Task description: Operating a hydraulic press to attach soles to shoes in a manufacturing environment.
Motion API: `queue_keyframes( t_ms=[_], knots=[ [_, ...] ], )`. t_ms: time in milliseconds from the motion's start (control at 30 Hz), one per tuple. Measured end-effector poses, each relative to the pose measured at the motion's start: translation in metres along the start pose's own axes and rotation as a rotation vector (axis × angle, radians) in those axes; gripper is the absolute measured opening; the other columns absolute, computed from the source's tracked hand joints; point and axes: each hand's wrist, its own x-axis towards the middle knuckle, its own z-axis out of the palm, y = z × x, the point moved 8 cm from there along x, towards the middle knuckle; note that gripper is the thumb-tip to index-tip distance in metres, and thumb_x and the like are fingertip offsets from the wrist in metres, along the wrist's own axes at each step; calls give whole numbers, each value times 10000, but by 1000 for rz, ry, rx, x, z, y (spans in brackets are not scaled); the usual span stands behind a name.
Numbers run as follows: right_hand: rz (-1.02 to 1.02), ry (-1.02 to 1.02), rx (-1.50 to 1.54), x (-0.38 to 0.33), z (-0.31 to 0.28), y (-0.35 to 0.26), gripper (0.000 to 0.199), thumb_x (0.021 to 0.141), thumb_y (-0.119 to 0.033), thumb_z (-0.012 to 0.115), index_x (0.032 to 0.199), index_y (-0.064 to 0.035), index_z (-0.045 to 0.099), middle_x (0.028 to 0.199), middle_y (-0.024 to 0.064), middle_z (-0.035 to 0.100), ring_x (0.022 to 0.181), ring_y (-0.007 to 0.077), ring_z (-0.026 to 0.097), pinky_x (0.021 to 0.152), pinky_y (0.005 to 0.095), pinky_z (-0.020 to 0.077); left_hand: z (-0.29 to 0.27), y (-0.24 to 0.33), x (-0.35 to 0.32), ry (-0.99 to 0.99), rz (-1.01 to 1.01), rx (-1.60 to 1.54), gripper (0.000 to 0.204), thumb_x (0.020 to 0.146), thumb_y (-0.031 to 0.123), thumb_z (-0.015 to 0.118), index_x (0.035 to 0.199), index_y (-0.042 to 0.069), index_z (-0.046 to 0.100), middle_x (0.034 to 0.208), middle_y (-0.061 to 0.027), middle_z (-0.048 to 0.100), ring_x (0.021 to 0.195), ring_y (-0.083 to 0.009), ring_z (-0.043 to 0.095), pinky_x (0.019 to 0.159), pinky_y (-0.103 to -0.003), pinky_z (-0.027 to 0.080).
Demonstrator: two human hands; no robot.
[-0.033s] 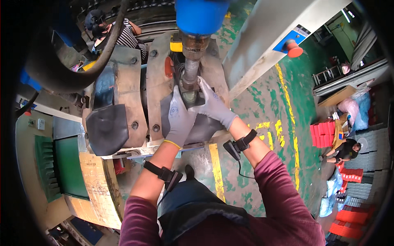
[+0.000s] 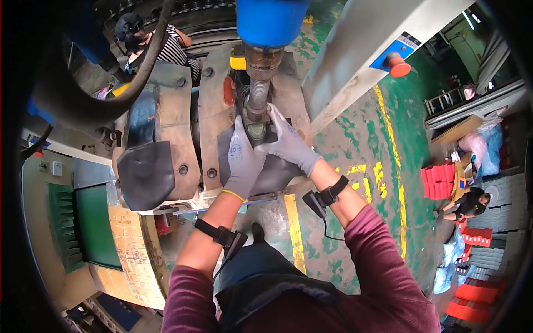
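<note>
My left hand (image 2: 243,161), in a pale grey glove with a yellow cuff edge, is closed against the left side of a dark green rounded piece (image 2: 256,132). From the right, my right hand (image 2: 290,146), gloved alike, grips the same piece, its fingers reaching up beside the press's threaded rod (image 2: 259,97). The rod's lower end meets the top of the piece. Both hands cover much of it, so its full shape and kind are hidden. Below them lies a dark rubber pad (image 2: 273,173) on the worn tan press bed.
A blue cylinder (image 2: 272,22) hangs above the rod. Left of my hands is a second station with a black pad (image 2: 145,172). A white post (image 2: 355,66) with a red button (image 2: 397,65) stands right. One person (image 2: 166,44) is beyond the machine, another (image 2: 471,203) far right.
</note>
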Motion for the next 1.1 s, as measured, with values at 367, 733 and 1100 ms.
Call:
queue_keyframes(
  t_ms=[367, 733, 1100],
  knots=[
    [-12, 24, -11, 5, 8, 0, 1229, 669, -380, 857, 1545, 47, 107, 1608, 256, 150, 1509, 341, 154, 1226, 362, 182, -5, -13, -4, 23, 43, 79, 879, 771, 150, 705, 1501, -14, 243, 1344, -259, 525, 1240, -405, 530, 1022, -436, 444],
    [-68, 90, -94, 2, -4, -6, 1181, 689, -381, 858, 1546, 20, 151, 1560, 257, 272, 1472, 344, 260, 1205, 374, 244, -6, 5, -3, 24, 111, -27, 986, 725, 176, 788, 1498, -24, 210, 1349, -279, 500, 1251, -422, 511, 1034, -438, 435],
    [-173, 191, 45, 0, -48, -90, 584, 823, -216, 767, 1308, 27, 551, 1272, 112, 576, 1187, 217, 569, 1031, 333, 435, -111, -55, -203, -147, -34, 92, 627, 854, 67, 656, 1437, 15, 428, 1449, -196, 472, 1334, -372, 460, 1120, -424, 367]
  ],
)
